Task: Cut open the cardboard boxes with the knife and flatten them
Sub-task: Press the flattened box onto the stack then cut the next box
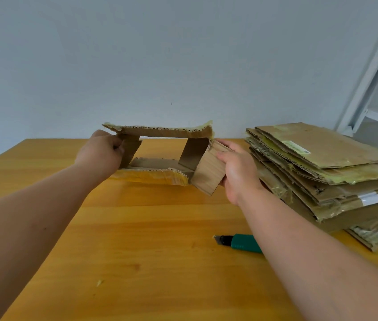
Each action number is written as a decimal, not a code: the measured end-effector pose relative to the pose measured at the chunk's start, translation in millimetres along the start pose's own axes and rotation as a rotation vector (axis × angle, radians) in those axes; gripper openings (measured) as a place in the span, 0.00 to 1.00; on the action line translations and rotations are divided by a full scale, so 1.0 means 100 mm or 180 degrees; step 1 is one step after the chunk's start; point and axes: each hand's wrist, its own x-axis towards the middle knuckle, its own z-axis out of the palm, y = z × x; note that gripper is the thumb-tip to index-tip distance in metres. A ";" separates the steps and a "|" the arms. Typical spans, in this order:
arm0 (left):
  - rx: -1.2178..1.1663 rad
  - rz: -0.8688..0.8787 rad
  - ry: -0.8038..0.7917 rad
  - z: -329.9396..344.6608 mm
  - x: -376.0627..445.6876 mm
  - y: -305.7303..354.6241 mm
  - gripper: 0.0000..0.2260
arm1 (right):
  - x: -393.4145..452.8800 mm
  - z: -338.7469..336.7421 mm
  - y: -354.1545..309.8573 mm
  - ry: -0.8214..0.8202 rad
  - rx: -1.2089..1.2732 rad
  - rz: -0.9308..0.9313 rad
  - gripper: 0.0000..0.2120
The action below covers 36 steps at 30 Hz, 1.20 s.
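- A person's left hand [101, 151] curls around the left end flap of an opened cardboard box [160, 154], fingers folded inward and largely hidden behind the knuckles; the flap's far edge is out of sight behind the hand.
- The box stands between the two hands on a wooden table [137, 228], its upper panel raised, its lower panel lying on the tabletop, both with torn edges bearing yellowish tape.
- The right hand [236, 170] grasps the box's right end flap, thumb on the near face, fingers wrapped behind it and mostly concealed.
- Nearer than the right hand, a green utility knife [238, 243] lies on the table, its rear end covered by the right forearm.
- Just right of the right hand sits a stack of flattened cardboard [322, 172], cut off at the frame's edge.
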 end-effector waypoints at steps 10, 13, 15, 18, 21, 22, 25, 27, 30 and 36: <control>-0.1557 -0.0576 -0.0867 -0.09 -0.16 0.14 0.28 | 0.02 -0.08 0.08 0.0267 -0.0207 0.0142 0.13; -0.1209 -0.0562 -0.0799 0.00 -0.20 0.11 0.41 | -0.01 -0.08 0.10 0.0168 -0.0267 0.0092 0.13; -0.1054 -0.0578 -0.0578 0.07 -0.21 0.10 0.34 | -0.03 -0.08 0.11 0.0135 -0.0311 0.0061 0.13; -0.1237 -0.0676 -0.0418 0.10 -0.21 0.07 0.22 | -0.04 -0.09 0.14 0.0156 -0.0294 0.0056 0.14; -0.1968 -0.0702 -0.0463 0.03 -0.20 -0.01 0.27 | -0.03 -0.13 0.15 0.0260 -0.0183 0.0166 0.13; -0.1964 -0.0642 -0.0591 0.00 -0.21 -0.04 0.30 | -0.03 -0.14 0.16 0.0273 -0.0133 0.0203 0.12; -0.1632 -0.0362 -0.0962 -0.10 -0.26 -0.06 0.32 | -0.04 -0.15 0.19 0.0240 0.0184 0.0311 0.15; -0.1573 -0.0218 -0.1029 -0.17 -0.28 -0.06 0.33 | -0.06 -0.14 0.22 0.0179 0.0398 0.0389 0.21; -0.1220 0.0061 -0.1149 -0.26 -0.30 -0.04 0.35 | -0.11 -0.13 0.26 0.0060 0.0791 0.0585 0.24; -0.0493 0.0453 -0.0878 -0.33 -0.37 0.01 0.33 | -0.23 -0.16 0.32 -0.0127 0.1662 0.0990 0.24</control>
